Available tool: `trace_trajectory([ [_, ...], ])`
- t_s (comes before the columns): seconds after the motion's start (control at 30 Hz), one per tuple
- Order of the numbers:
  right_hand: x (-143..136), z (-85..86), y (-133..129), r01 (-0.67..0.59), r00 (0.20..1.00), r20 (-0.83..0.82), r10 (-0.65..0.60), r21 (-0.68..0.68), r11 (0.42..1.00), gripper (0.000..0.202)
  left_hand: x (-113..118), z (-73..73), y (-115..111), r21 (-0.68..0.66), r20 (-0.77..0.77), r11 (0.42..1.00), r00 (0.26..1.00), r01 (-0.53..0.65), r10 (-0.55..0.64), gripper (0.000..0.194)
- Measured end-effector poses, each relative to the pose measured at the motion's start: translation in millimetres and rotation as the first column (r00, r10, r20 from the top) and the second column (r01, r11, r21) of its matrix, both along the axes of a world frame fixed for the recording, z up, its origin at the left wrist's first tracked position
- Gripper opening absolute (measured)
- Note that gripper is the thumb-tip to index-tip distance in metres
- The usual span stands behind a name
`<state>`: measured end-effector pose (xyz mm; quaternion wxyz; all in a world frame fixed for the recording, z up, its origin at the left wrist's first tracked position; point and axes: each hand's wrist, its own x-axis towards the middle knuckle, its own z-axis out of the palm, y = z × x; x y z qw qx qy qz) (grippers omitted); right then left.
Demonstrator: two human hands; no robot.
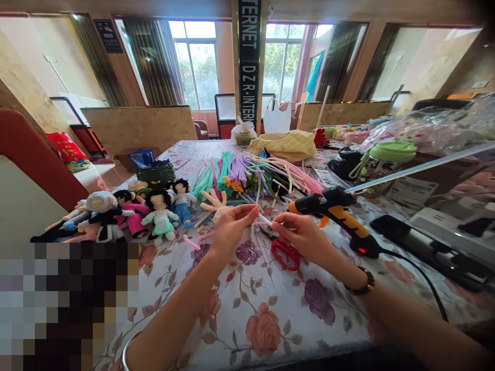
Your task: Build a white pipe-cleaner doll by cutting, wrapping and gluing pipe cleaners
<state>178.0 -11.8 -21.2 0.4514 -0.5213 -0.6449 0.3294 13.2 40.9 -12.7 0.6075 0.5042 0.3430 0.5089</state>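
Above the flowered tablecloth, my left hand (235,226) and my right hand (299,233) pinch a short white pipe cleaner (265,220) between them. Red-handled scissors (285,253) lie just under my right hand, their blades partly hidden by it. Left of my left hand is a bent pink pipe cleaner (199,242). A cream figure part (213,202) made of pipe cleaners, with several prongs, sits right behind that hand. Farther back are bundles of pipe cleaners in mint, purple (238,169) and pink (299,172).
On the right rests a black and orange glue gun (340,214) with a glue stick, red light and cord. Several pipe-cleaner dolls (160,211) sit at left. Behind are a yellow checked pouch (286,145), plastic bags (277,121) and a green-lidded jar (392,152).
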Motion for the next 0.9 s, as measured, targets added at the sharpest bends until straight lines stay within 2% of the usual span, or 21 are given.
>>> trace_trajectory([
  [0.07,0.3,-0.3,-0.6,0.031,0.995,0.094,-0.035,0.035,0.999,0.028,0.3,-1.0,0.3,-0.044,0.047,0.999,0.999,0.006,-0.003,0.034],
  [0.13,1.5,-0.9,-0.2,0.089,0.961,0.254,-0.105,0.073,0.993,0.028,0.2,-0.3,0.1,-0.069,0.089,0.997,0.996,-0.024,0.030,0.035],
  [0.23,4.5,-4.0,3.2,0.138,0.846,0.499,-0.190,0.139,0.981,0.027,-0.1,3.2,-1.4,-0.076,0.130,0.994,0.987,-0.082,0.091,0.038],
  [0.3,6.6,-7.5,6.3,0.106,0.793,0.578,-0.191,0.178,0.978,0.024,-0.1,5.6,-2.9,-0.069,0.129,0.994,0.987,-0.086,0.094,0.039],
  [0.43,9.9,-15.4,10.9,0.038,0.758,0.624,-0.190,0.248,0.968,0.019,0.3,7.5,-4.4,-0.041,0.113,0.996,0.990,-0.081,0.086,0.035],
  [0.6,11.6,-19.3,13.0,0.026,0.710,0.673,-0.208,0.269,0.963,0.022,0.6,6.1,-3.5,-0.025,0.109,0.994,0.988,-0.106,0.108,0.033],
  [0.9,9.9,-18.2,14.8,-0.008,0.547,0.804,-0.233,0.284,0.959,0.021,1.3,5.8,-3.4,0.004,0.076,0.993,0.991,-0.114,0.114,0.029],
])
